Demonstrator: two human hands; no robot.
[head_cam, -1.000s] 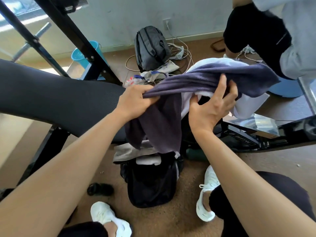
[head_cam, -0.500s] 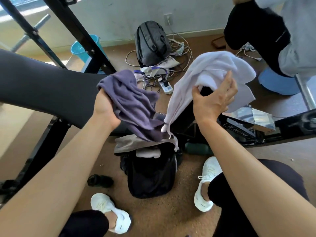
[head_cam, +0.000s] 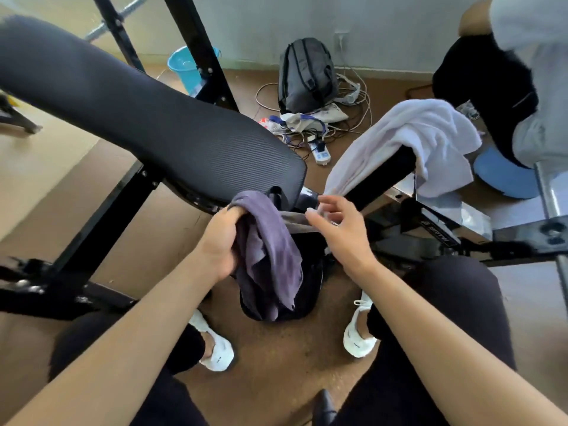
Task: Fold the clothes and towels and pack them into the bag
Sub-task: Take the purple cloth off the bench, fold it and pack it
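My left hand (head_cam: 219, 242) grips a bunched purple cloth (head_cam: 270, 250), which hangs down over the black bag (head_cam: 310, 290) on the floor between my feet. My right hand (head_cam: 338, 229) hovers just right of the cloth, its fingers loosely curled and holding nothing, close to a grey garment (head_cam: 295, 222) lying across the bag's mouth. A white towel (head_cam: 415, 139) is draped over a black bar at the right. Most of the bag is hidden behind the purple cloth.
A black padded bench (head_cam: 138, 118) slants across the left. On the floor behind lie a grey backpack (head_cam: 307, 75), tangled cables with a power strip (head_cam: 321, 150) and a blue bucket (head_cam: 184, 66). Another person sits on a blue stool (head_cam: 504, 176) at the right.
My left hand has carried the purple cloth down over the bag. My right hand has let go of the white towel, which now hangs on the bar, and has dropped toward the bag.
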